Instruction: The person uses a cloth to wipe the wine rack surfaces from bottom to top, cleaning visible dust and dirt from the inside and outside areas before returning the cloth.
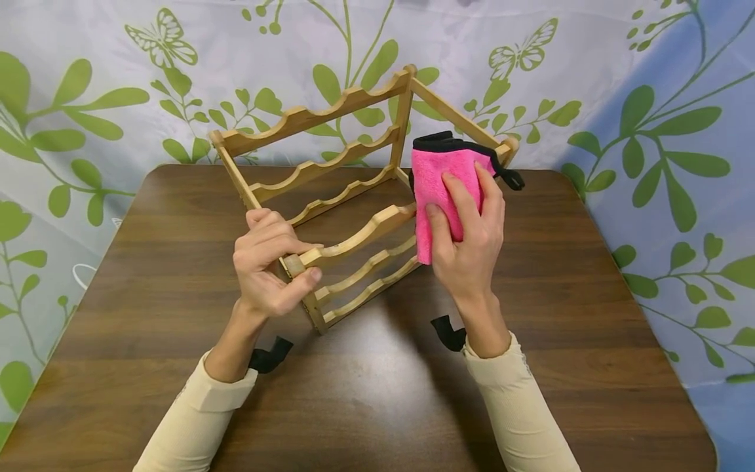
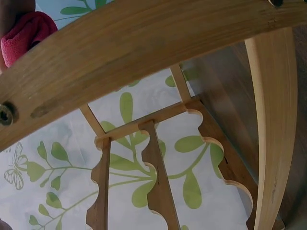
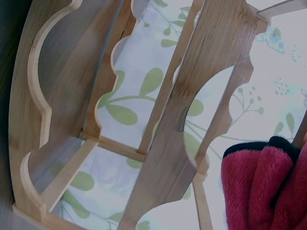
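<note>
Only the head view shows the 2 hands: the left hand [image 1: 271, 262] grips the near-left corner of a scalloped wooden bottle rack [image 1: 371, 231] over the tabletop [image 1: 560, 295], and the right hand [image 1: 470, 229] holds a pink, black-edged plush cloth [image 1: 427, 177] at its right end. The left wrist view alone reveals a round metal fastener [image 2: 6, 115]. Between the rack's 3 far rails, leaf-print backdrop [image 1: 672, 164] shows through.

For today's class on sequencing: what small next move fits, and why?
Perhaps slide the pink cloth left along the wooden rack's near top rail: the right hand holds it toward the right end, the left hand grips the left end, with bare rail between.
</note>
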Demonstrator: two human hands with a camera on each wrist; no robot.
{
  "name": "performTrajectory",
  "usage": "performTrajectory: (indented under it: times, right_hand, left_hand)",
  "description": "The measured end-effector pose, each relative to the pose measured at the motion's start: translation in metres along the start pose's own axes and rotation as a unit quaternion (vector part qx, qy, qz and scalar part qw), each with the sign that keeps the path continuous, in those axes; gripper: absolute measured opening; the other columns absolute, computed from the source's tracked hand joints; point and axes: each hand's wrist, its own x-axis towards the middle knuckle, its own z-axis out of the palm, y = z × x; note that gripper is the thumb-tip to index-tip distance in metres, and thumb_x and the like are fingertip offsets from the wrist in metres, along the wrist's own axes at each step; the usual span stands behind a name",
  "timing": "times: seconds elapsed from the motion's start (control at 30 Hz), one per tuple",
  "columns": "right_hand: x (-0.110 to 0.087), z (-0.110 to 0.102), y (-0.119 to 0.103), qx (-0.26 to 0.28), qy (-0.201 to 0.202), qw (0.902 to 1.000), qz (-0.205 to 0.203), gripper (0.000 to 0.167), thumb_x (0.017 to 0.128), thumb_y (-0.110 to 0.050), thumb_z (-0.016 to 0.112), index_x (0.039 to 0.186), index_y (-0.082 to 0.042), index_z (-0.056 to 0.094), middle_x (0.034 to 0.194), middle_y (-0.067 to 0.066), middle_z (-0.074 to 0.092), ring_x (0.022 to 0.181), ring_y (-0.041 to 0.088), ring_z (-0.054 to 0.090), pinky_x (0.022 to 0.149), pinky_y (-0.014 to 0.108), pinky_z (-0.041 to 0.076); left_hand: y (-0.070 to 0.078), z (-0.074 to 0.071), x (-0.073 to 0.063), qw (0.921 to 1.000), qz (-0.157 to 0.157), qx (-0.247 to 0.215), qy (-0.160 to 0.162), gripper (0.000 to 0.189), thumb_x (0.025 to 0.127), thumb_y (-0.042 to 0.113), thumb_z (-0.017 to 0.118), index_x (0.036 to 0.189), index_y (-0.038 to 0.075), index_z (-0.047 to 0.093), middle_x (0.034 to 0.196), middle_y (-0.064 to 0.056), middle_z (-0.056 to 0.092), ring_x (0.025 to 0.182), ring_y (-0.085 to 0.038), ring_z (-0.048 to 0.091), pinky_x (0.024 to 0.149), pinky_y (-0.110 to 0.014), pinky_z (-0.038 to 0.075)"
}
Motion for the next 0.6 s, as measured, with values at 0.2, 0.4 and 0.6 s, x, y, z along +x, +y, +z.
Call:
performTrajectory:
  times: [0.2, 0.4, 0.6]
  right_hand:
    - [-0.0006, -0.0001, -0.0041, 0.008, 0.028, 0.9995, 0.012, 0.029, 0.085, -0.015, 0.072, 0.112, -0.004, 0.071, 0.133, 0.019, 0.055, 0.125, 0.029, 0.047, 0.095, 0.049, 0.042]
    - [-0.001, -0.0013, -0.0045, 0.015, 0.053, 0.9981, 0.026, 0.029, 0.085, -0.014, 0.071, 0.111, -0.001, 0.071, 0.13, 0.022, 0.056, 0.123, 0.028, 0.049, 0.095, 0.047, 0.043]
    - [-0.0025, -0.003, -0.0031, 0.009, 0.075, 0.9958, 0.052, 0.03, 0.084, -0.013, 0.07, 0.111, 0.0, 0.071, 0.127, 0.022, 0.056, 0.12, 0.025, 0.049, 0.092, 0.045, 0.046]
  left_hand:
    - [-0.0013, -0.0012, 0.0011, 0.9998, -0.003, -0.018, 0.006, 0.044, 0.078, 0.037, 0.074, 0.056, 0.0, 0.065, 0.047, -0.003, 0.047, 0.052, -0.018, 0.03, 0.08, -0.034, 0.023]
    - [-0.0029, -0.0012, 0.0017, 0.9996, -0.005, -0.028, 0.005, 0.048, 0.078, 0.04, 0.074, 0.054, 0.001, 0.062, 0.046, -0.004, 0.045, 0.053, -0.018, 0.029, 0.08, -0.034, 0.021]
    - [-0.0036, -0.0031, 0.0026, 0.9995, -0.008, -0.031, 0.004, 0.047, 0.077, 0.039, 0.075, 0.053, 0.001, 0.062, 0.046, -0.004, 0.046, 0.053, -0.018, 0.029, 0.08, -0.033, 0.022]
